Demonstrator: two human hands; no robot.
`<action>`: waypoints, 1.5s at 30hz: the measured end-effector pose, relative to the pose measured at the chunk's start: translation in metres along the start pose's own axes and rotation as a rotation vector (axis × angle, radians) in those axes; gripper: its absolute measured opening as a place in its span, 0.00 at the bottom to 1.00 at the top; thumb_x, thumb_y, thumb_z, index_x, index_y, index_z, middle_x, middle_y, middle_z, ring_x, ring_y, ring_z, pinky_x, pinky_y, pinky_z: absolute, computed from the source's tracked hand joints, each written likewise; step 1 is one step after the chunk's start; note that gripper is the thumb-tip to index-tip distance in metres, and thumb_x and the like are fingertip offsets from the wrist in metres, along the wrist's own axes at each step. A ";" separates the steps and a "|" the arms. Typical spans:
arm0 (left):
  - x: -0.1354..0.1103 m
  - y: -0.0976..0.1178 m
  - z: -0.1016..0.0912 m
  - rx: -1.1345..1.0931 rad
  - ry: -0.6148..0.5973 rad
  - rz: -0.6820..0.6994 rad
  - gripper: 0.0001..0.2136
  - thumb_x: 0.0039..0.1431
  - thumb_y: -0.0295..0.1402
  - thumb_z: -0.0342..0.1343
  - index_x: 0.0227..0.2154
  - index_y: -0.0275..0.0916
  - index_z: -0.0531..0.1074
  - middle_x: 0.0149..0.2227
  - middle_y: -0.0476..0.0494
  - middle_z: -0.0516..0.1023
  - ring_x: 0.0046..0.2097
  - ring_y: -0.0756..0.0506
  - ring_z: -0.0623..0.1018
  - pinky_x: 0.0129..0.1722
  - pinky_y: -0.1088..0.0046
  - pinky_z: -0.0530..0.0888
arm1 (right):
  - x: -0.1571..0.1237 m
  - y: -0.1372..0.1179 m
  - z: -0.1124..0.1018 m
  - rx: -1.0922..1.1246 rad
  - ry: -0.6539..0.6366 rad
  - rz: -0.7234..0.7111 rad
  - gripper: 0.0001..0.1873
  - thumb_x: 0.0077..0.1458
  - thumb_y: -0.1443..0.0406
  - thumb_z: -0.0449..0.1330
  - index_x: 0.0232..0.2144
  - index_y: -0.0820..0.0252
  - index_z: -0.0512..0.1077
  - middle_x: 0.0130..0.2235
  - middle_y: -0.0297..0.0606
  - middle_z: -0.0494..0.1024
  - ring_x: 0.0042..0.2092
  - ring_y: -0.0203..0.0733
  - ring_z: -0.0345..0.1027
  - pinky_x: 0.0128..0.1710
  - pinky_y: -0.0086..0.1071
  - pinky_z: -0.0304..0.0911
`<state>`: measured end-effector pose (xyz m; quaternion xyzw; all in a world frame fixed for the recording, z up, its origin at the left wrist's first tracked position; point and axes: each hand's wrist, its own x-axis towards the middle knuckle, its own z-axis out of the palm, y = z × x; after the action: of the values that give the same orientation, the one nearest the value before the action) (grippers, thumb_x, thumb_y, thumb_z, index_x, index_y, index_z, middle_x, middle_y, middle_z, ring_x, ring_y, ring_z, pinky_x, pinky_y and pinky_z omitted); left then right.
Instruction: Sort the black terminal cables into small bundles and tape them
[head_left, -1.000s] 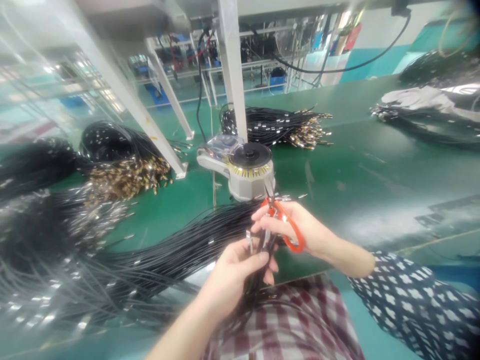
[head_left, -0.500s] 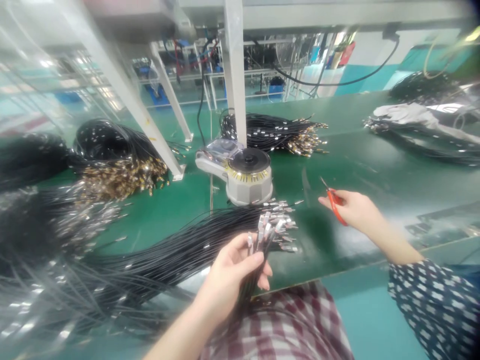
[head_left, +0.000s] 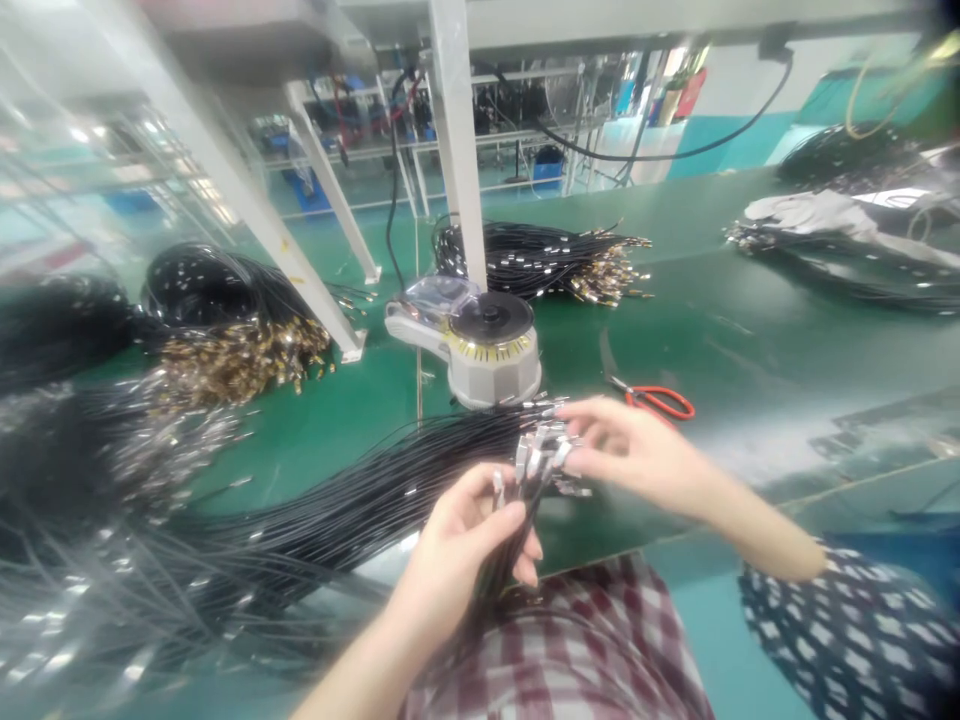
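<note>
My left hand (head_left: pixel 476 530) is wrapped around a bundle of black cables (head_left: pixel 514 525), below their white-wrapped ends (head_left: pixel 536 450), which fan upward. At those ends is my right hand (head_left: pixel 630 450), its thumb and forefinger apart on either side of the tips; whether it presses on any of them is hard to see. Behind the right hand, the red-handled scissors (head_left: pixel 660 400) lie on the green tabletop (head_left: pixel 712 360). A long sheaf of more black cables (head_left: pixel 352 480) runs along the table past my left hand.
A round grey tape dispenser (head_left: pixel 495 370) with a black disc stands just beyond the cables. Behind it lies a cable bundle with gold tips (head_left: pixel 607 275). Coiled cables (head_left: pixel 210 290) are heaped at left, around white frame legs (head_left: pixel 341 335). A pale cloth (head_left: pixel 810 215) covers cables at right.
My right hand has let go of the scissors, which now lie on the table, and has moved left to the cable ends. My left hand keeps its hold.
</note>
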<state>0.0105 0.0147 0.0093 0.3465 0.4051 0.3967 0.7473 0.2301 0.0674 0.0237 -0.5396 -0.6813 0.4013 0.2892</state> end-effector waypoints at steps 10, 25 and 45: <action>-0.008 0.002 -0.003 0.135 0.115 0.208 0.06 0.56 0.31 0.62 0.36 0.37 0.79 0.37 0.44 0.80 0.41 0.47 0.75 0.46 0.74 0.70 | -0.003 -0.042 0.044 0.510 -0.196 -0.043 0.09 0.55 0.61 0.62 0.31 0.62 0.75 0.30 0.35 0.75 0.30 0.36 0.67 0.30 0.28 0.64; -0.012 0.011 -0.003 0.211 0.141 0.202 0.10 0.51 0.37 0.65 0.28 0.35 0.75 0.19 0.56 0.62 0.19 0.58 0.54 0.17 0.80 0.52 | -0.009 -0.056 0.043 0.550 0.003 -0.102 0.03 0.47 0.68 0.67 0.28 0.61 0.78 0.32 0.34 0.81 0.33 0.35 0.75 0.33 0.25 0.70; -0.006 0.023 -0.016 0.235 -0.012 0.015 0.14 0.41 0.37 0.71 0.25 0.34 0.75 0.20 0.54 0.66 0.22 0.55 0.61 0.21 0.79 0.57 | -0.003 -0.052 0.057 0.526 -0.196 -0.111 0.09 0.49 0.70 0.64 0.36 0.63 0.73 0.35 0.36 0.79 0.34 0.37 0.73 0.34 0.30 0.69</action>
<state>-0.0130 0.0226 0.0236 0.4370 0.4416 0.3501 0.7010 0.1580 0.0460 0.0396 -0.3667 -0.6069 0.5980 0.3736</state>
